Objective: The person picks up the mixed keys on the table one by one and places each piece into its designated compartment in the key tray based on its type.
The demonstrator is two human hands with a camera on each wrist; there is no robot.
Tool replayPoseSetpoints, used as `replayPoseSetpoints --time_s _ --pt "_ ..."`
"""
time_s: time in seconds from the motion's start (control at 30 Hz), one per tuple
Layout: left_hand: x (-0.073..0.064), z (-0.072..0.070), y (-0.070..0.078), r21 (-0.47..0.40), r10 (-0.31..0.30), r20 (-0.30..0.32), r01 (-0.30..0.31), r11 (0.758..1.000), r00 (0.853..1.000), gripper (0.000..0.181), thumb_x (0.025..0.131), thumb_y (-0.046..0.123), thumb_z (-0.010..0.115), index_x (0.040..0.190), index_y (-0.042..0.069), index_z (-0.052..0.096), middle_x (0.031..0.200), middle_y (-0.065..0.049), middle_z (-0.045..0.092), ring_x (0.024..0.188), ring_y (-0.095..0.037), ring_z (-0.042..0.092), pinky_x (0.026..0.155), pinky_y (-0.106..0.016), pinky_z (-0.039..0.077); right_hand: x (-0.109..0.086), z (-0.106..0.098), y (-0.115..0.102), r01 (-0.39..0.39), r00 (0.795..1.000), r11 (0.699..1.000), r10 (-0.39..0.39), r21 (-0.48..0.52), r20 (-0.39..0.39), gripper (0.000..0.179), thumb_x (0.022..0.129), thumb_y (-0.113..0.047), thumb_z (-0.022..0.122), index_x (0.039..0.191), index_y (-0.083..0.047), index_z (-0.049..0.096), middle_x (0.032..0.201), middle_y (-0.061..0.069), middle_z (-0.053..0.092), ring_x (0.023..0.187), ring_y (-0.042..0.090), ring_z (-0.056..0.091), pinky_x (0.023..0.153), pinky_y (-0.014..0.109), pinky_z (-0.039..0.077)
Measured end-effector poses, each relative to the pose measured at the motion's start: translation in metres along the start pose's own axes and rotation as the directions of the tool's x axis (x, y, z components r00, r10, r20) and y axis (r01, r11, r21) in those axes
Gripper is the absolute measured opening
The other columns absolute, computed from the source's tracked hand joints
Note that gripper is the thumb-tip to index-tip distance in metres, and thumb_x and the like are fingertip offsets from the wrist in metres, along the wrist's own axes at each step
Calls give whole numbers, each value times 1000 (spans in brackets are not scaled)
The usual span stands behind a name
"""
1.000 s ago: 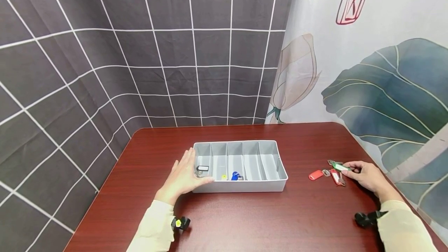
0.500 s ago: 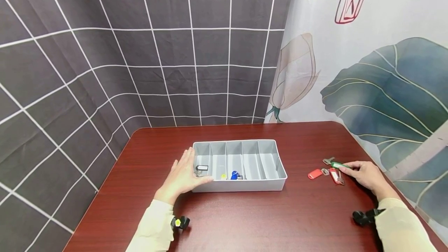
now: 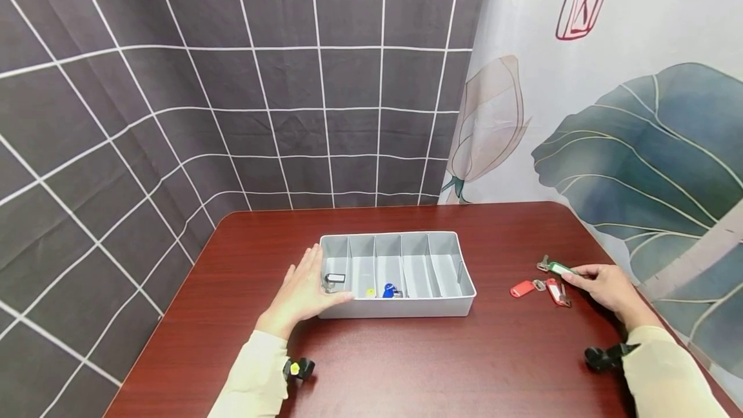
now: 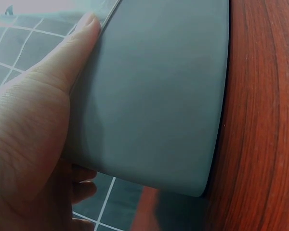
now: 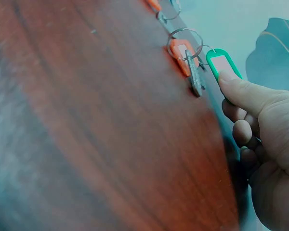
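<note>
A grey tray (image 3: pixel 406 308) with several compartments sits mid-table. My left hand (image 3: pixel 304 289) rests at its left end, fingers straight along the end wall and thumb along the front rim. Over at the right, my right hand (image 3: pixel 609 290) pinches a green key tag (image 3: pixel 560 268) between thumb and fingers; its key (image 3: pixel 543 263) hangs at the far end. Just in front of that lie two red key tags, one flat on the left (image 3: pixel 522 289) and another (image 3: pixel 554 290) beside the hand. The right wrist view shows the green tag (image 5: pixel 223 65) and an orange-red tag with a key (image 5: pixel 194 77).
Inside the tray, a black-edged key tag (image 3: pixel 335 278) lies in the leftmost compartment, something yellow (image 3: pixel 370 292) in the second, and a blue tag (image 3: pixel 389 290) in the third. Dark red table (image 3: pixel 441 366) surrounds it; curtains hang behind and at both sides.
The green key tag has turned in my right hand and its key has swung away from the red tags. My left hand and the tray stay put.
</note>
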State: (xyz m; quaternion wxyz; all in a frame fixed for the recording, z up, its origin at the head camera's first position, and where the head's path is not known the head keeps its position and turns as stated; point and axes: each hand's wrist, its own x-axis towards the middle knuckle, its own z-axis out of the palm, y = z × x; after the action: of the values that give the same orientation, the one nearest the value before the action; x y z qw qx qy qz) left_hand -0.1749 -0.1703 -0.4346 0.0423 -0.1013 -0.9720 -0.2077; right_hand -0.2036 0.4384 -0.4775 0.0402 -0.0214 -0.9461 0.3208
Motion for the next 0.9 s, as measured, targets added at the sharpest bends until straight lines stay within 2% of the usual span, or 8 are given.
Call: replayPoseSetpoints --time_s 0.17,0.37,0.53,0.7,0.9 --pt "0 0 0 -2 4 1 -4 1000 1000 124 66 75 68 152 -1 21 157 -16 21 145 -29 18 109 -61 19 2 -2 -7 -1 1000 1000 1 22 11 54 87 -43 69 107 8 69 101 24 65 82 24 51 60 30 44" --pt "0 -1 -1 2 14 -2 -14 1000 1000 125 65 79 65 151 -1 22 157 -16 22 145 -30 19 109 -62 20 5 -4 -18 15 1000 999 -16 40 5 54 88 -42 69 109 8 68 100 23 66 85 26 52 60 29 47" --pt "0 -1 -1 0 14 -3 -14 1000 1000 124 65 76 67 151 -1 22 157 -16 22 145 -30 19 109 -61 20 6 -4 -25 37 999 998 -36 45 -14 53 88 -40 69 109 8 68 98 21 66 86 27 51 60 29 47" --pt "-1 -1 0 -8 13 -3 -13 1000 1000 122 66 72 71 151 -2 21 157 -17 22 145 -31 19 109 -61 20 6 -2 -30 53 998 997 -52 55 -33 50 87 -39 70 107 7 69 95 18 67 81 21 51 59 27 48" --pt "-2 -2 1 -7 17 -6 -17 1000 1000 123 66 73 69 151 -2 22 157 -17 22 145 -31 19 109 -61 20 6 0 -39 56 997 996 -52 75 -53 50 88 -41 69 107 5 70 95 18 68 77 16 52 59 26 47"
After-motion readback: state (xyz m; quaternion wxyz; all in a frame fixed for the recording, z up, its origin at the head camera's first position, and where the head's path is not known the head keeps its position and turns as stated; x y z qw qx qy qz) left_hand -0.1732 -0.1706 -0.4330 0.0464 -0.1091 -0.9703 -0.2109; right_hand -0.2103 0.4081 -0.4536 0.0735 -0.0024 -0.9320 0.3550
